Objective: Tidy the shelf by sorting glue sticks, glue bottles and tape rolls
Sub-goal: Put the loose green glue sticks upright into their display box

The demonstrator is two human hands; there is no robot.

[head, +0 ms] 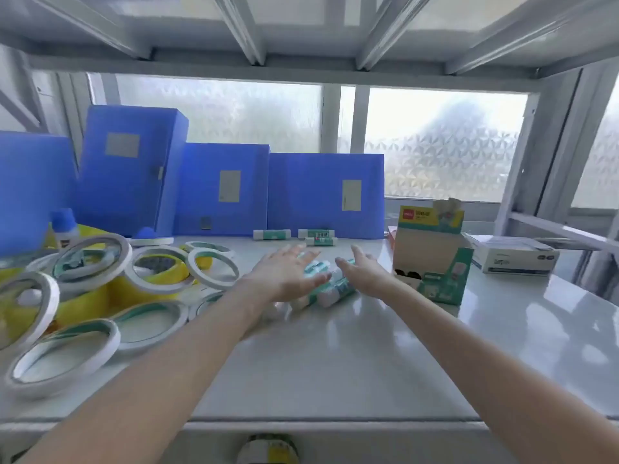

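A heap of white-and-green glue sticks [330, 289] lies mid-shelf between my hands. My left hand [288, 274] lies flat over the heap's left side with straight fingers. My right hand [363, 272] sits open against its right side. Three more glue sticks [301, 236] lie at the back by the blue boxes. Several white tape rolls [144, 279] and yellow tape rolls [167, 272] are piled at the left. A glue bottle [65, 227] with a blue cap stands at the far left behind them.
Blue file boxes [221, 189] line the back of the grey shelf [335, 356]. A cardboard glue-stick display carton [432, 252] stands right of my hands, a flat white box [516, 257] beyond it. Another roll [268, 448] shows below the shelf's front edge.
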